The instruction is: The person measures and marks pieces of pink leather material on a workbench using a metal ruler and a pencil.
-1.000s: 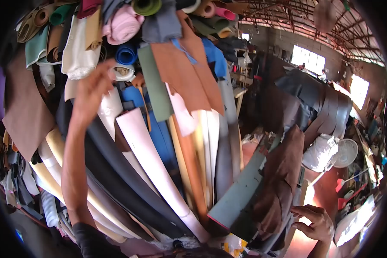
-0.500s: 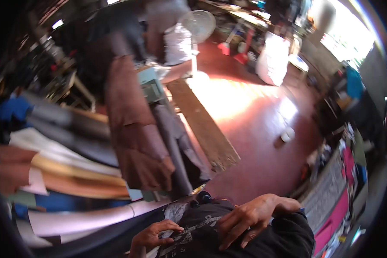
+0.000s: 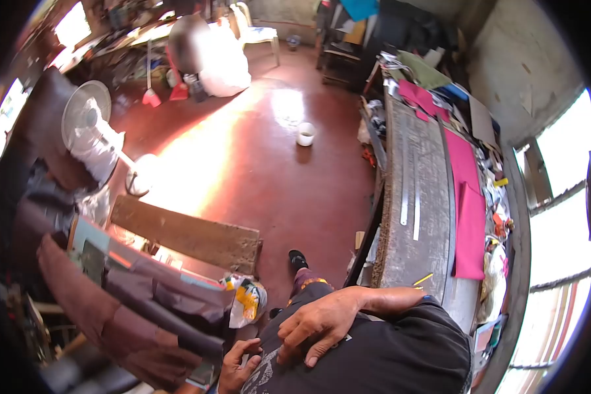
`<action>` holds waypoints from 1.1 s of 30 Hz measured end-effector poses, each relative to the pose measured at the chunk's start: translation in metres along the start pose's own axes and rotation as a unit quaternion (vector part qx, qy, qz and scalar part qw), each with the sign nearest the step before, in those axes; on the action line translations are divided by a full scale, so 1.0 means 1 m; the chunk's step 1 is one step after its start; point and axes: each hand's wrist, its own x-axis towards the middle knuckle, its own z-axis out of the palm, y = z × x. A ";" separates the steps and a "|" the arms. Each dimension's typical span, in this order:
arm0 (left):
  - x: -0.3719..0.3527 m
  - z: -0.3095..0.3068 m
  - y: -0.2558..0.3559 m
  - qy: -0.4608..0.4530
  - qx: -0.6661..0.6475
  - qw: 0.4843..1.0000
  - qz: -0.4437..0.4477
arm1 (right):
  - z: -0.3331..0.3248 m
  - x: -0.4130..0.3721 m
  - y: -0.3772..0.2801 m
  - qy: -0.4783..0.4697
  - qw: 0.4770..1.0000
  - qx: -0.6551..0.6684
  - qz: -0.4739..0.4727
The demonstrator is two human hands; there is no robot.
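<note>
My right hand (image 3: 318,325) rests over the front of my dark shirt (image 3: 374,358), its fingers apart and bent downward, holding nothing. Lower and to the left, my left hand (image 3: 238,364) is beside the shirt with fingers slightly curled and apart, also with nothing in it. Both hands are near the bottom of the view. One foot in a dark shoe (image 3: 297,260) shows on the red floor ahead of my body.
At right stands a long worktable (image 3: 400,256) with pink material (image 3: 465,197) and metal rulers (image 3: 416,197). Brown sheets (image 3: 121,328) and a wooden bench (image 3: 184,233) lie left. Ahead are a white container (image 3: 305,134), a fan (image 3: 87,118) and a white sack (image 3: 223,65).
The view has swung to the right, bringing in the worktable and windows, while the fan and bench have shifted left. Both hands stay near my shirt; a foot now shows.
</note>
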 end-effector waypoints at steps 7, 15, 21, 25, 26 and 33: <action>0.156 0.045 0.032 -0.032 0.042 0.999 -0.001 | -0.084 -0.126 0.000 0.132 0.985 0.060 0.090; 0.355 0.121 0.102 -0.175 0.186 0.967 0.002 | -0.144 -0.338 0.086 0.589 0.672 -0.147 0.424; 0.470 0.152 0.119 -0.284 0.258 0.923 0.012 | -0.096 -0.462 0.155 0.768 0.248 -0.226 0.546; 0.545 0.174 0.132 -0.333 0.273 0.902 0.003 | -0.091 -0.502 0.170 0.758 0.051 -0.210 0.616; 0.565 0.179 0.136 -0.350 0.282 0.893 0.007 | -0.089 -0.504 0.175 0.752 0.024 -0.191 0.630; 0.680 0.251 0.185 -0.463 0.366 0.800 0.110 | -0.093 -0.520 0.177 0.819 0.022 -0.055 0.570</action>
